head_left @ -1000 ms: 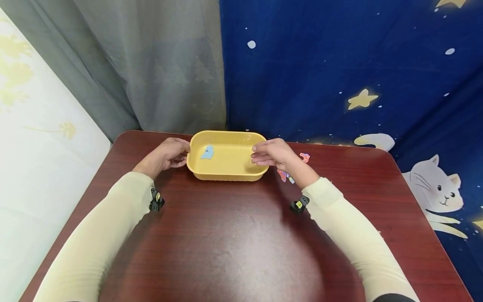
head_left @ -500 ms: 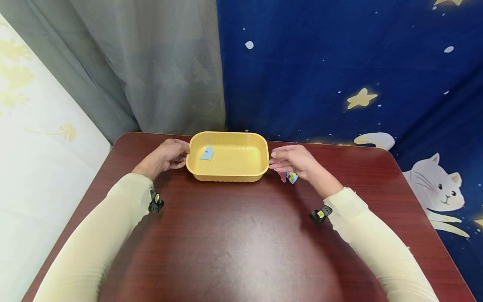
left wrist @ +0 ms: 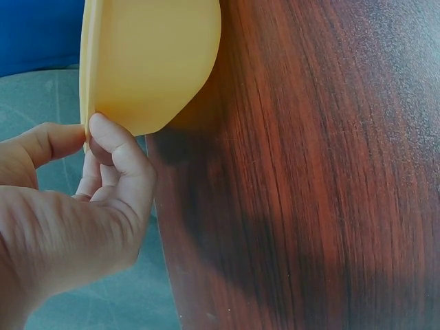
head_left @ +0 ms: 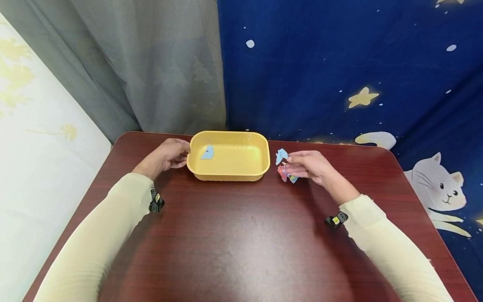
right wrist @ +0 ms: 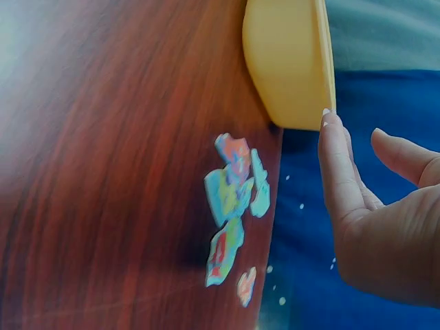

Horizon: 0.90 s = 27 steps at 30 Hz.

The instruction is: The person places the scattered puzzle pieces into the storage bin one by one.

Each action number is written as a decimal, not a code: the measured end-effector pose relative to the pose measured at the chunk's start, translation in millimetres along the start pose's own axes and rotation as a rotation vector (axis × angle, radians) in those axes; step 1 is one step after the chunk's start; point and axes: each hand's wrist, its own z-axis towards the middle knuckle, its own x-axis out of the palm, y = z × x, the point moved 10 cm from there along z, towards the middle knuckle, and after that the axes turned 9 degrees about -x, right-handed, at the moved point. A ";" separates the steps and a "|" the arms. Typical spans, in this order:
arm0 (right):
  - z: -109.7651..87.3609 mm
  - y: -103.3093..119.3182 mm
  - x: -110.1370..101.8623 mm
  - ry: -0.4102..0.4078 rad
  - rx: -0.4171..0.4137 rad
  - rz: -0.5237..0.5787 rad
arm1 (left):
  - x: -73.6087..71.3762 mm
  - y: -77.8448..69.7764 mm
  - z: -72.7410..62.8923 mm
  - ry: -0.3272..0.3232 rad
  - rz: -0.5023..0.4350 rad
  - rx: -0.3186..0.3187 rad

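Observation:
A yellow plastic tub (head_left: 228,167) stands at the far side of the table with one light blue flat piece (head_left: 207,152) inside it. My left hand (head_left: 171,153) pinches the tub's left rim between thumb and fingers, as the left wrist view (left wrist: 89,206) also shows. To the right of the tub, my right hand (head_left: 307,164) hovers with thumb and fingers apart, holding nothing. Beneath and beside it lie several irregular flat pieces with coloured pictures: a light blue piece (head_left: 281,155) by the thumb, a red-patterned piece (head_left: 282,173), and multicoloured pieces (right wrist: 225,251) partly hidden by the fingers.
The dark red wooden table (head_left: 226,235) ends just behind the tub. Grey curtain (head_left: 173,75) and blue star-patterned curtain (head_left: 320,75) hang right behind it. A small pinkish piece (right wrist: 246,286) lies close to the table's far edge.
My right hand has moved from over the tub's right end, past its rim, to the pieces on the right, uncovering the light blue one. My left hand stays at the rim.

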 end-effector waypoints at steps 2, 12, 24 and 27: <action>-1.4 -4.1 -5.4 -0.009 0.007 -0.003 | 0.5 0.0 0.3 0.002 0.000 -0.002; -8.7 -21.6 -27.6 -0.033 0.041 0.004 | -0.7 0.9 2.6 0.000 -0.003 -0.004; -11.6 -40.3 -43.1 -0.057 0.080 0.003 | -0.8 1.1 1.8 -0.005 -0.002 -0.004; -11.9 -46.8 -48.7 -0.069 0.099 0.003 | -0.4 1.0 2.2 -0.005 -0.009 0.000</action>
